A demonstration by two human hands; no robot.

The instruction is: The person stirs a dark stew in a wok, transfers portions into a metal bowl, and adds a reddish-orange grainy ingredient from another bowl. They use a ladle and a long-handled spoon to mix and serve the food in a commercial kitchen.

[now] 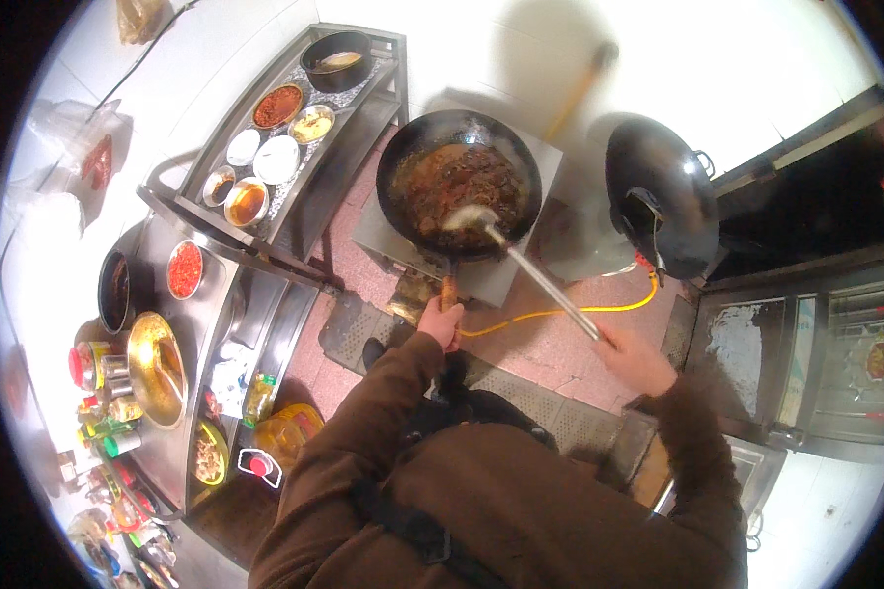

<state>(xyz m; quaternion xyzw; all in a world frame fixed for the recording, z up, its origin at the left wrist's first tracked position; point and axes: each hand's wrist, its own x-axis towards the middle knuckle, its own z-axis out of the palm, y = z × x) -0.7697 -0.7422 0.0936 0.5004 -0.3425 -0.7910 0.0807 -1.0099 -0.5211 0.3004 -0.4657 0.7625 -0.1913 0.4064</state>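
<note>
A black wok [391, 155] sits on a square metal stove [535, 221], filled with dark reddish-brown food [452, 182] in sauce. My left hand [441, 324] is closed round the wok's wooden handle [449, 292] at its near side. In my right hand [636, 359] is the long metal handle of a cooking ladle [550, 287]. The ladle's head [471, 218] rests in the food at the near right part of the wok, partly coated with it. Light steam hangs over the wok.
A metal rack [304, 216] at the far left carries bowls of seasonings and a black pot [336, 61]. A steel table [192, 324] on the left bears a golden basin [157, 371], red chopped food [185, 270] and bottles. A second wok [663, 196] leans right; a yellow hose [560, 312] crosses the floor.
</note>
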